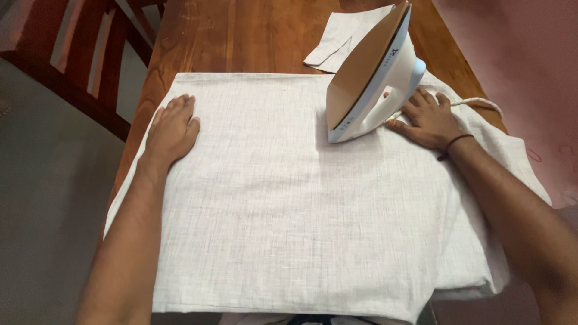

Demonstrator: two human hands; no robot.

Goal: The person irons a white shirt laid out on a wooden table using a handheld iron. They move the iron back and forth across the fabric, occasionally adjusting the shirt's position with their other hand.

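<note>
A: The pale grey woven linen cloth (283, 198), folded flat, covers most of the brown wooden desk (253, 36), with the white plastic iron (370, 72) standing on its heel at the cloth's far right.

B: And the hands?

A: The left hand (173, 127) lies open, palm down, on the far left edge. The right hand (428, 117) rests by the iron's base, fingers spread, clamped on nothing.

B: Risks?

A: A nudge could tip the iron; its cord (481, 103) trails right. A small folded cloth piece (344, 37) lies beyond.
</note>
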